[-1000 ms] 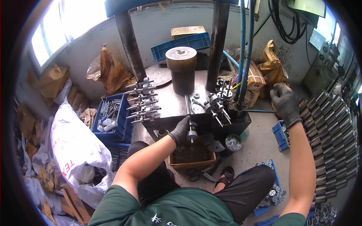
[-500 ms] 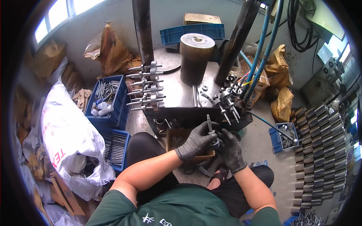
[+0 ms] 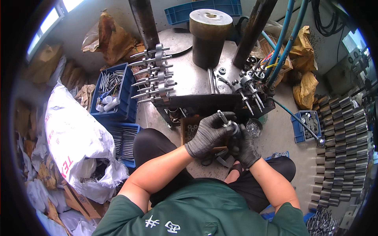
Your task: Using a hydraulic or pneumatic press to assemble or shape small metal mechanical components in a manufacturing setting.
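In front of the metal bench (image 3: 183,84), my left hand (image 3: 207,135), in a dark grey work glove, is closed around a metal shaft (image 3: 223,117) with a round disc or bearing on it. The shaft's bare end points up and slightly left. My right hand (image 3: 247,148), gloved alike, is closed around the lower part of the same piece, hiding much of it. On the bench's left edge a row of similar shafts with thick rings (image 3: 159,72) lies side by side. Several more shaft assemblies (image 3: 250,84) lean at its right edge.
A thick steel cylinder (image 3: 210,35) stands on the bench between two dark posts. Blue bins of metal rods (image 3: 124,145) and a white sack (image 3: 75,133) are at left. Stacked metal cylinders (image 3: 340,153) and a blue bin of small parts (image 3: 308,125) are at right.
The whole view has shifted, with the bench now higher in the picture. The shaft in my hands leans further left than before, and both hands still hold it.
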### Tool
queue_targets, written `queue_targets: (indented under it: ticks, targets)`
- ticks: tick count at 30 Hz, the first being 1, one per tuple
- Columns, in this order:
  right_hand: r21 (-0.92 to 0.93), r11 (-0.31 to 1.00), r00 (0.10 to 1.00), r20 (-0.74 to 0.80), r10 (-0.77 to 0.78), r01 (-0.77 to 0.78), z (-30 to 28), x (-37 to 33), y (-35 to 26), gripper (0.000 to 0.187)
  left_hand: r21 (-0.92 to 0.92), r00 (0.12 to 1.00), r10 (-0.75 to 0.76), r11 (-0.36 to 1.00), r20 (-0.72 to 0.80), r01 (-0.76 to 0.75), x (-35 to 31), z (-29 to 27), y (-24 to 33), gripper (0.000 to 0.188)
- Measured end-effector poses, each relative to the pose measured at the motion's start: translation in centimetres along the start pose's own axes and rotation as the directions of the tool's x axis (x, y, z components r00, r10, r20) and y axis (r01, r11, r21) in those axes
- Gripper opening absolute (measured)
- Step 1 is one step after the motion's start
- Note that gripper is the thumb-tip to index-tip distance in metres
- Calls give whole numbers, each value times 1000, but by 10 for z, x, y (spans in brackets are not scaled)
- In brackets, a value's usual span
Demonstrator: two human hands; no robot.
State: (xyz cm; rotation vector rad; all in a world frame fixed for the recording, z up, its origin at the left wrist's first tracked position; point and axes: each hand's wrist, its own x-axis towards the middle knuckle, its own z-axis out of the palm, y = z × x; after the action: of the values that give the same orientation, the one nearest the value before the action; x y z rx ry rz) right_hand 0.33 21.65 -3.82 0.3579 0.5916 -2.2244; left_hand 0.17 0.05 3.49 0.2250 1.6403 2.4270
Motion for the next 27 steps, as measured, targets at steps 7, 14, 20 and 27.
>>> queue_targets:
  ticks: [7, 14, 20, 27]
  targets:
    - [-276, 957, 947, -274, -166, 88, 44, 8, 9, 56, 4, 999, -40, 999, 24, 40, -3, -6, 0, 50]
    - [-80, 973, 968, -118, -223, 214, 76, 1, 17, 45, 29, 1000, -24, 999, -2, 24, -3, -11, -11, 51]
    - [-124, 974, 975, -94, -203, 191, 65, 3, 30, 29, -119, 997, -53, 992, -54, 47, -8, -26, -6, 34]
    - [-202, 967, 979, -103, -178, 155, 103, -24, 24, 38, 19, 962, -29, 999, -272, 36, -20, -44, 48, 17]
